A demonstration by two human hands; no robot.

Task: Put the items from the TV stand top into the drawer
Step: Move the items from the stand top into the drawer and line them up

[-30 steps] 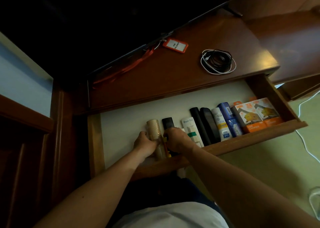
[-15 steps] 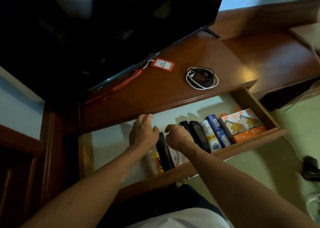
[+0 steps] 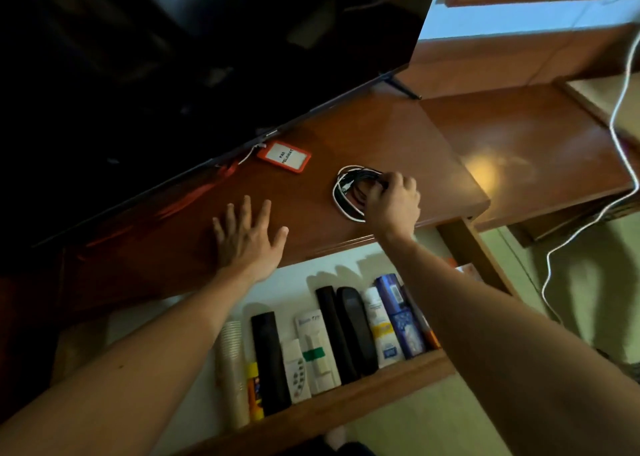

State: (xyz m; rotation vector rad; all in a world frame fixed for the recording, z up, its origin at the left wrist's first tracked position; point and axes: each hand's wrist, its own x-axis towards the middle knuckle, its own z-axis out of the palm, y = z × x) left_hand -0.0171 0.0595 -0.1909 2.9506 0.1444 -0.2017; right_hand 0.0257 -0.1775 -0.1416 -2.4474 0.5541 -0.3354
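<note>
While the coiled black and white cables [image 3: 349,192] lie on the right part of the wooden TV stand top [image 3: 398,137], the right hand [image 3: 393,202] closes its fingers on the coil's right side. To the left, the left hand [image 3: 247,239] rests flat with fingers spread, holding nothing. Farther off, an orange badge holder [image 3: 284,156] lies by the TV [image 3: 194,53]. Nearer, the open drawer [image 3: 346,391] holds remotes, tubes and a stack of cups in a row.
</note>
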